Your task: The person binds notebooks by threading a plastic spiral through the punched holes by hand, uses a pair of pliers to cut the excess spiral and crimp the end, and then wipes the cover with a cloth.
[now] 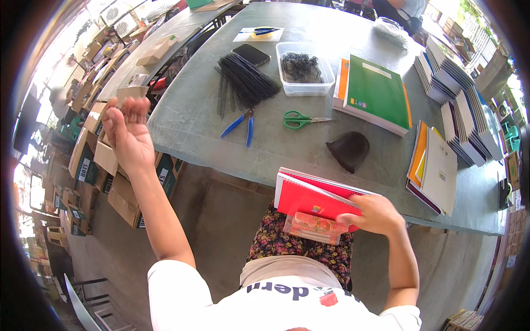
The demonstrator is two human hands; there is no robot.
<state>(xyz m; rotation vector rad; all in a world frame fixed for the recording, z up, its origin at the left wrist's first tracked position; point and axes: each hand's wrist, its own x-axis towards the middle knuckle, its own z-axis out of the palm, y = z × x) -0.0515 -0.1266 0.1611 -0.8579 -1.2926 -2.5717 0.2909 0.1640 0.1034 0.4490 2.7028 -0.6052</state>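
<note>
A red notebook [309, 197] with white page edges leans at the table's near edge, above my lap. My right hand [378, 215] grips its right side, thumb lying over the cover. Just under the notebook, against my lap, is a clear packet with orange-red contents [317, 225]. My left hand [132, 135] is raised off the table's left side, palm showing, its bent fingers blurred and apart from the thumb; I see nothing held in it. Nearest to it on the table are blue-handled pliers [243, 126] and a pile of black spiral wires [248, 81].
Green-handled scissors [298, 119], a clear tub of black wire pieces [305, 71], a phone [251, 54] and a dark rounded object [349, 150] lie on the table [193, 121]. Green notebooks [378, 94] and spiral notebooks [436, 171] stand right. Cartons [124, 198] fill the left floor.
</note>
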